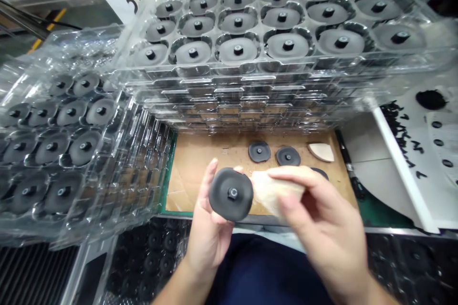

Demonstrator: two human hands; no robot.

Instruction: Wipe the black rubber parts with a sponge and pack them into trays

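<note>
A black rounded-square rubber part with a small central stub faces up in my left hand, whose fingers hold its edge. Pinched between the thumb and fingers of my right hand is a pale cream pad, perhaps cloth or sponge, blurred by motion. The pad is close to the part's right edge; I cannot tell whether they touch. On the cardboard beyond lie two similar black parts, with another partly hidden behind my right hand. A cream wedge-shaped piece rests at the cardboard's far right.
A tall stack of clear plastic trays filled with black parts stands at the back. Another tray stack rises on the left. A black pen lies right of the cardboard, near a white-edged bin and a marked white sheet.
</note>
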